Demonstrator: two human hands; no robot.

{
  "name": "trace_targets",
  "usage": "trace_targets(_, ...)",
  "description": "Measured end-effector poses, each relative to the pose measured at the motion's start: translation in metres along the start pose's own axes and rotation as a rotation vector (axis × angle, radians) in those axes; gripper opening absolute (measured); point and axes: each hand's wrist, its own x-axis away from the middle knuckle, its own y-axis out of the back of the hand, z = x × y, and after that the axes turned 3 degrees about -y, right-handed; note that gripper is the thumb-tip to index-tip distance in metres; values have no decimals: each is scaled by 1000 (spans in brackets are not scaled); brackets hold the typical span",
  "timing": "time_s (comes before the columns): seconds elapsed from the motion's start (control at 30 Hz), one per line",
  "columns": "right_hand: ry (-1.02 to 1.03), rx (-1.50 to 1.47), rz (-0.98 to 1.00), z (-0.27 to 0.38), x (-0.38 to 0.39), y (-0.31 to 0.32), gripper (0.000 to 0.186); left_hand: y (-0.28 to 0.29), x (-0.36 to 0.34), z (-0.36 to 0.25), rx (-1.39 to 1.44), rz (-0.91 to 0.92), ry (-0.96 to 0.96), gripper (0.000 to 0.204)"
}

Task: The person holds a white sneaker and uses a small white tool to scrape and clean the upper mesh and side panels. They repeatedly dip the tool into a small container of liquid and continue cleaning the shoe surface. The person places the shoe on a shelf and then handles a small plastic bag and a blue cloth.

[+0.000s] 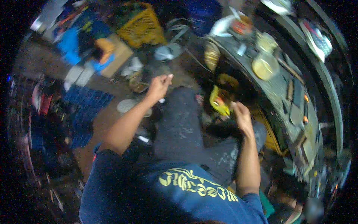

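My left hand (160,86) is raised just beyond my left knee, its fingers curled in with the thumb pressed on top. Whatever it may hold is hidden. A small white bit (162,100) shows just below that hand. On the other side, my right hand (242,116) has its fingers bent together in a pinch, and blur hides anything between them. Close to its fingertips is a bright yellow bag or pouch (220,104) with something reddish inside. Dark trousers with pale smears cover my knee (181,123) between the hands.
A long cluttered workbench (246,56) curves along the right, bearing a tub of yellowish stuff (265,66) and hand tools (296,97). Shoes (317,41) sit on a rack beyond. A yellow crate (141,26), a cardboard box (117,56) and blue matting (87,104) lie ahead and left.
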Motion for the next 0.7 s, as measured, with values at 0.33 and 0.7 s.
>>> trace_targets(0.33, 126, -200, -151, -58, -32, -14, 36, 211, 71, 79, -184, -616, 216, 53)
trace_targets(0.7, 110, 26, -142, -112, -52, -26, 19, 432, -50, 80, -519, -945, 459, 74)
